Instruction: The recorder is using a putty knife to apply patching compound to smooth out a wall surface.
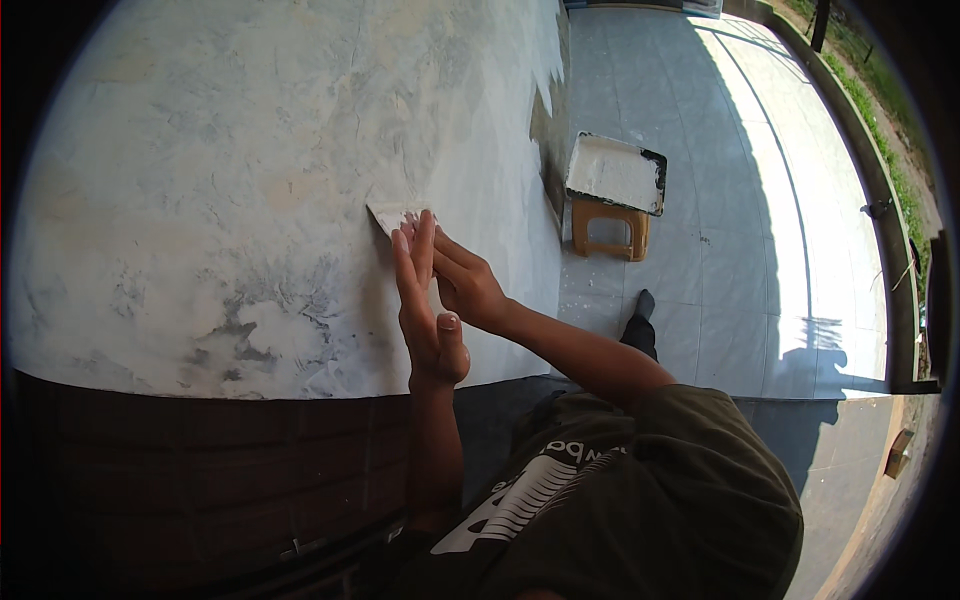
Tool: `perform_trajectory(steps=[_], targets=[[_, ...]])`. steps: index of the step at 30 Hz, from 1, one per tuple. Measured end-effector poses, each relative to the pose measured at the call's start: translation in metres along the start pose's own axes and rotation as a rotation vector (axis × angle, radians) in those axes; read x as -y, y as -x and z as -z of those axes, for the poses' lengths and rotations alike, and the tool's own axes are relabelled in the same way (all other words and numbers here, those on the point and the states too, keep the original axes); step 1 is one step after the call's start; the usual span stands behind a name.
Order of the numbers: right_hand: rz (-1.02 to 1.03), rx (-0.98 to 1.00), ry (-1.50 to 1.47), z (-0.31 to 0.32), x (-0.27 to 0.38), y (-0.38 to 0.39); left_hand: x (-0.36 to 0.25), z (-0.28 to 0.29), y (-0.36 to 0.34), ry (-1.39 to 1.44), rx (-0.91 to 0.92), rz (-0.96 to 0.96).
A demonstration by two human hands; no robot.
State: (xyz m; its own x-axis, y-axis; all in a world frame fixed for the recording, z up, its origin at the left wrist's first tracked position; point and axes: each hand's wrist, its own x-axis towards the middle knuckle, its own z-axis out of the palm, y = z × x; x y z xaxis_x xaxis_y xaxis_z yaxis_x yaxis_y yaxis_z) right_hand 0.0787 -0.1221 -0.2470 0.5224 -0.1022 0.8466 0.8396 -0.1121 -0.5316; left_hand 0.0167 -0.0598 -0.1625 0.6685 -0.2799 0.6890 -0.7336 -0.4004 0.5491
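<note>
A wide flat putty knife (393,214) smeared with white paste lies with its edge against the patchy white and grey wall (200,170). My right hand (470,288) grips it, with its fingers reaching toward the blade; the handle is hidden behind my hands. My left hand (432,325) is held in front of the right, its fingers straight and its thumb apart. The left fingertips lie at the blade and seem to press on it. White filler covers much of the wall, with darker grey patches low on the left.
On the tiled floor (690,270) to the right, a black tray (618,172) of white paste rests on a brown plastic stool (610,231). My foot (645,303) stands near the stool. A low ledge (900,300) borders the sunlit floor, with grass beyond. Dark brown panelling (240,450) lies below the wall's edge.
</note>
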Motion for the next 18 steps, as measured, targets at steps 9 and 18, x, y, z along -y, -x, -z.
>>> perform_trajectory(steps=[9, 18], targets=[[-0.889, -0.440, -0.686, 0.049, -0.049, 0.006, -0.006, 0.009, 0.004, 0.000, 0.013, 0.032], [-0.686, -0.310, -0.078, 0.055, -0.109, -0.060, 0.003, 0.014, -0.001, -0.068, 0.054, 0.063]])
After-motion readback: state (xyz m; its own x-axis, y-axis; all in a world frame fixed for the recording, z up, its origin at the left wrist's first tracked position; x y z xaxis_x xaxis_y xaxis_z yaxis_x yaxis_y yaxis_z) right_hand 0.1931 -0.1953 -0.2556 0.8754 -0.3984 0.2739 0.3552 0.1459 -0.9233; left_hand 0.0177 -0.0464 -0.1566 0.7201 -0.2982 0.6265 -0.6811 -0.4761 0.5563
